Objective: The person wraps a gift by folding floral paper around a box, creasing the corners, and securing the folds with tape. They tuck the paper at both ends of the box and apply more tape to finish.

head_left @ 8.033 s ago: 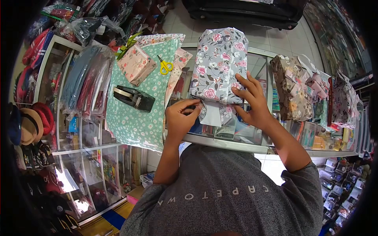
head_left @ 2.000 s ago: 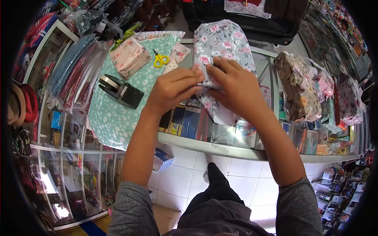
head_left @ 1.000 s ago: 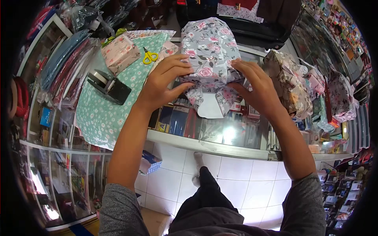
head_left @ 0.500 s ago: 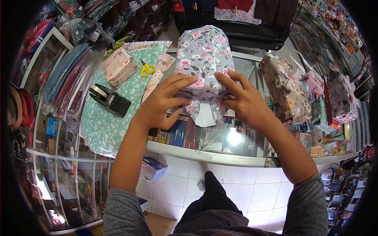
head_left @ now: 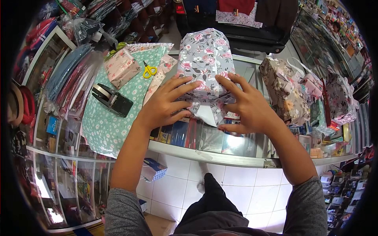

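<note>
We note the grey floral parcel (head_left: 204,59) lying on the glass counter (head_left: 244,145); our left hand (head_left: 163,106) and right hand (head_left: 248,108) press its near end, fingers spread flat, gripping nothing. Left of it: black tape dispenser (head_left: 112,100) on green paper sheet (head_left: 118,114), yellow scissors (head_left: 149,70), pink wrapped box (head_left: 122,67). Right: brown floral parcel (head_left: 281,88), well apart.
</note>
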Demonstrator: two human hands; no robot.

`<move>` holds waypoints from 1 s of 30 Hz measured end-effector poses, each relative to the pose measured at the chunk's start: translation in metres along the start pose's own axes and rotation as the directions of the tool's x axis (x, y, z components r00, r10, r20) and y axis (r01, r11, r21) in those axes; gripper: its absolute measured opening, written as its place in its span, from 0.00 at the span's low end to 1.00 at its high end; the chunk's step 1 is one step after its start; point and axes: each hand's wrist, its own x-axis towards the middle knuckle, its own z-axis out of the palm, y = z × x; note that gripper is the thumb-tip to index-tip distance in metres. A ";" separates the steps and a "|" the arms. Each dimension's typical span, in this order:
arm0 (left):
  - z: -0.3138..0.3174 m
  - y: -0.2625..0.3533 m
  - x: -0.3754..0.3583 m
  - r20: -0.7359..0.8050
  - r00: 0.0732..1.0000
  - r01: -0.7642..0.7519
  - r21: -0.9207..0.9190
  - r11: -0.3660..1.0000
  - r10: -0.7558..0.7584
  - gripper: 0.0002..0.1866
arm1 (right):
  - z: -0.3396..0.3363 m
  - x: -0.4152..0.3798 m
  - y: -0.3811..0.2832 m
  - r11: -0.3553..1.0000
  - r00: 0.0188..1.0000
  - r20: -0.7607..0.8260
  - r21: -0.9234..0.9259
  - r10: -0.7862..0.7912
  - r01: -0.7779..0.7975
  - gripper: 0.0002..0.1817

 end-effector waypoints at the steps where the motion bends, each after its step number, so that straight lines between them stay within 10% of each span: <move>1: 0.000 0.000 0.000 -0.005 1.000 0.004 -0.005 1.000 -0.004 0.11 | 0.000 0.000 0.000 1.000 1.000 -0.001 -0.002 0.001 -0.001 0.25; 30: 0.007 -0.001 0.006 -0.213 0.976 0.026 -0.064 0.998 -0.039 0.10 | 0.020 0.004 0.002 0.987 0.952 -0.296 0.154 0.082 -0.037 0.05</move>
